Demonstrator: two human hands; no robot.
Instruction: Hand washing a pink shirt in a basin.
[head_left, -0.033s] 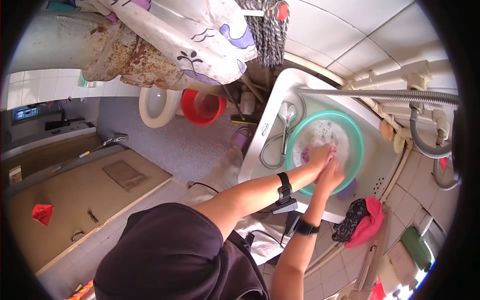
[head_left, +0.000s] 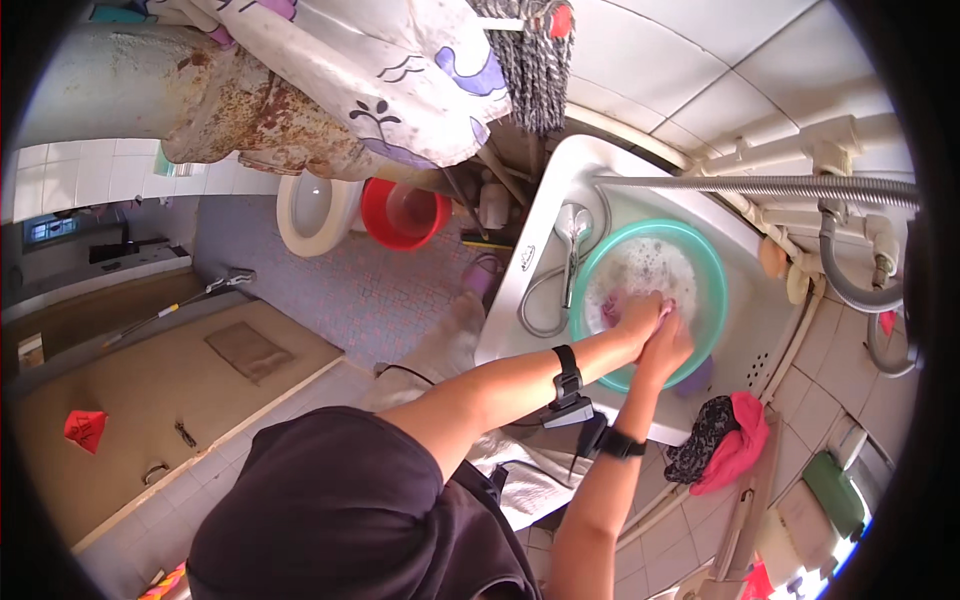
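A teal plastic basin (head_left: 719, 262) holds soapy water (head_left: 650, 268) with froth and bubbles on it. Over the near part of the basin, my left hand (head_left: 642, 320) is closed on a wet pink cloth (head_left: 610, 308), part of which trails in the suds. Pressed close beside it, my right hand (head_left: 668, 348) is also closed on the cloth; a bit of pink shows between the two hands. Most of the fingers' undersides and the bunched part of the cloth are hidden.
The basin stands in a white sink (head_left: 545, 215), beside a shower head (head_left: 573, 224) and its hose. Pink and black clothes (head_left: 735, 445) hang over the sink's near right edge. Metal hoses (head_left: 800, 185) run along the right wall. A red bucket (head_left: 375, 215) stands by the toilet (head_left: 300, 235).
My right hand and forearm have shifted slightly to the right. My left hand stays almost in place, and the cloth remains between the hands.
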